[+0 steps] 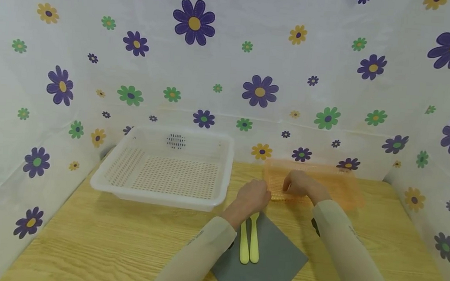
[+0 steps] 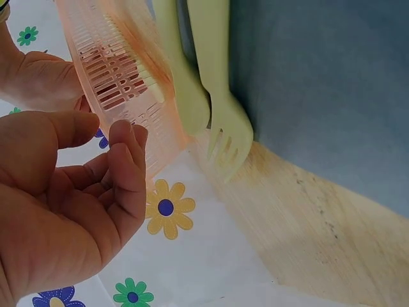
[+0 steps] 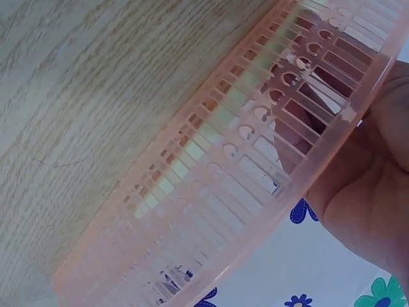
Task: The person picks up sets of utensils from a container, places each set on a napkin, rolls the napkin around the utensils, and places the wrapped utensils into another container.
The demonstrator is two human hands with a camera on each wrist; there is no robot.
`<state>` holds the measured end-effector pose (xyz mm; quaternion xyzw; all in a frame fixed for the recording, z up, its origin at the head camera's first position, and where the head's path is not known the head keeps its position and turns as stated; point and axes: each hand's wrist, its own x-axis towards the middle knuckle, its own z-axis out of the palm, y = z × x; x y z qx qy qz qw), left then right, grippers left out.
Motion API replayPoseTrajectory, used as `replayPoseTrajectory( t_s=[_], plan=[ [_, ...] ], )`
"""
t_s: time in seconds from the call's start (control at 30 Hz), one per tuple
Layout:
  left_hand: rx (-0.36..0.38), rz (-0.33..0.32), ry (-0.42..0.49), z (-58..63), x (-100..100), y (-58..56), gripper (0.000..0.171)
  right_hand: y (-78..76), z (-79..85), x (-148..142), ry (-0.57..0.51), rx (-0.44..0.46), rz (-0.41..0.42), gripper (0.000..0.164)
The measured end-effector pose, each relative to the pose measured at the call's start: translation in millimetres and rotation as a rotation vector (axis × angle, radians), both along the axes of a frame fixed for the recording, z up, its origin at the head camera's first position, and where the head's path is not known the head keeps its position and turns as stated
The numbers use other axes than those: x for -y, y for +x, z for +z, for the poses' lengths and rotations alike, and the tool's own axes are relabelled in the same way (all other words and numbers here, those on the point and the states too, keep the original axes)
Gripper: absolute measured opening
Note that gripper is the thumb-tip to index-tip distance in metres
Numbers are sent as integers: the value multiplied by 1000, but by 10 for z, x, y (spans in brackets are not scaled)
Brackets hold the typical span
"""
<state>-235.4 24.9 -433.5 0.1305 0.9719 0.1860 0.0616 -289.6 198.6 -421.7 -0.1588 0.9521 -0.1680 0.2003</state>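
My left hand (image 1: 253,195) is at the near left corner of the orange slotted basket (image 1: 345,192). In the left wrist view, its thumb and fingertips pinch the basket's rim. My right hand (image 1: 300,184) reaches down into that basket with bent fingers. Through the slots in the right wrist view shows a long, thin pale yellow-green piece (image 3: 204,144), its kind unclear. Right fingertips are near its upper end; whether they grip it is hidden. A pale yellow-green fork (image 1: 244,245) and spoon (image 1: 254,242) lie side by side on a dark grey square sheet (image 1: 279,255), below the left hand.
On the left stands a large white perforated basket (image 1: 100,179). Both baskets rest on a wood-grain table (image 1: 121,242), against a white curtain with printed flowers (image 1: 223,61) that encloses the back and sides.
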Motion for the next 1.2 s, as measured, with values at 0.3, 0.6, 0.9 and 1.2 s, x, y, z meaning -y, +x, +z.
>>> replayPoseTrajectory(
  t_s=[0.3, 0.6, 0.9, 1.2],
  plan=[
    [4, 19, 22, -13, -48, -33, 41, -52, -26, -19, 1, -9, -39, 11],
    [-41, 0, 18, -37, -35, -10, 47, -25, -75, -1, 2, -95, -11, 13],
    [-21, -4, 32, -17, -23, 4, 47, -25, -70, 39, 23, -121, 18, 18],
    [-4, 8, 47, -46, -27, -1, 48, -28, -100, 76, 68, -144, 28, 25]
  ],
)
